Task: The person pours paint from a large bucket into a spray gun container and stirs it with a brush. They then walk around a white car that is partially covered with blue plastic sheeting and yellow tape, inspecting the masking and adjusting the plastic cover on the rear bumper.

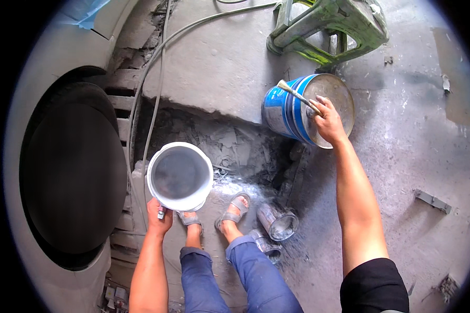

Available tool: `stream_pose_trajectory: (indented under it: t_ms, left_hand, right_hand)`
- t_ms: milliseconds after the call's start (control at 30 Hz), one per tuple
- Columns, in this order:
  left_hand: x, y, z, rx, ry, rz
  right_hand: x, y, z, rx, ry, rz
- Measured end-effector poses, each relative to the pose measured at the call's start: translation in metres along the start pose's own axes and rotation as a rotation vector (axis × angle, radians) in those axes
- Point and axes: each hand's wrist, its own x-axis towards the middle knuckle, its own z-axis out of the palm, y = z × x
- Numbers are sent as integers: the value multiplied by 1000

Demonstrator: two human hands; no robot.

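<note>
My left hand (161,216) is closed at the near rim of a white bucket (208,169), with a small metal piece (162,212) showing beside the fingers. A grey surface fills the bucket's inside; whether it is liquid I cannot tell. In my right hand (329,121) is a slim paintbrush (299,95), its handle between the fingers and its pale bristles pointing up and left. That hand is over the top of a blue-and-white drum (277,110), whose dusty round top (331,88) faces me.
A worn green stool (326,31) stands beyond the drum. Hoses (149,75) run along a broken, rubble-filled trench (224,138). Left is a vehicle panel with a dark covered wheel (75,167). Two dirty cans (278,221) lie beside my right foot; a metal bar (432,201) lies at the right.
</note>
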Motion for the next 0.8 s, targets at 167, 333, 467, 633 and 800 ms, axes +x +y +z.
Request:
stream_pose_trajectory:
  t_ms: [167,333,467,633,800]
  left_hand:
    - [1,1,-1,-23,-10,38]
    - [5,4,1,1,-9,11]
    - [7,7,3,-19,-11,5]
    - [4,12,1,-2,-22,4]
    - [1,-2,1,-7,-45,13]
  right_hand:
    - [0,-1,-23,-36,-193,-33]
    - [12,-11,-27,-319,-300,58]
    - [19,-26,-26,-322,-288,334]
    - [7,-13,-31,-301,-195,-22]
    - [1,-19,-23,-439,-256,41]
